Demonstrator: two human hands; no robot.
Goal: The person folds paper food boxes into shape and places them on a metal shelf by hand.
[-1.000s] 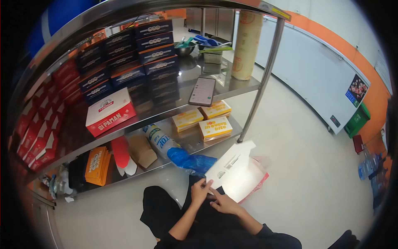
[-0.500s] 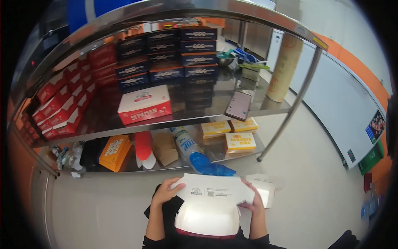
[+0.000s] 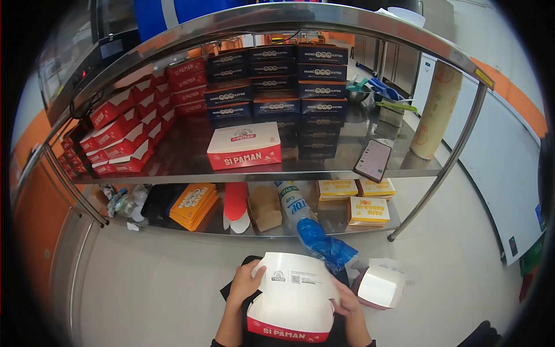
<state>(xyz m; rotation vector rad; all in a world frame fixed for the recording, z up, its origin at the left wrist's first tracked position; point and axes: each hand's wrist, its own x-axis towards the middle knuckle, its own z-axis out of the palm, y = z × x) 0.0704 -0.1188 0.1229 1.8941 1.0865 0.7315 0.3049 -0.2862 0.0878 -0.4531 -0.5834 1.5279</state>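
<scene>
An unfolded-lid food carton (image 3: 292, 309), white inside with a red "SI PAMAN" front, rests at my lap with its lid (image 3: 296, 274) raised. My left hand (image 3: 247, 281) grips the lid's left side, thumb on the printed white face. At the carton's right side, my right hand (image 3: 347, 299) has its fingers closed around the edge where lid and wall meet; part of them is hidden behind the card. On the shelf ahead sits a closed red and white carton (image 3: 244, 147). To the right of my lap stands another open white carton (image 3: 381, 286) on the floor.
A steel shelf rack (image 3: 324, 173) spans the front. It holds stacked red cartons (image 3: 118, 136), dark blue boxes (image 3: 272, 87), a phone (image 3: 374, 159) and a tall roll (image 3: 437, 110). Lower down are orange flat boxes (image 3: 193, 205), a cup sleeve (image 3: 295, 202) and yellow-white boxes (image 3: 368, 210).
The view has shifted, so the rack appears further right. The carton has tipped so its red front shows, and its lid's side flaps are bent inward more. Both hands still hold it.
</scene>
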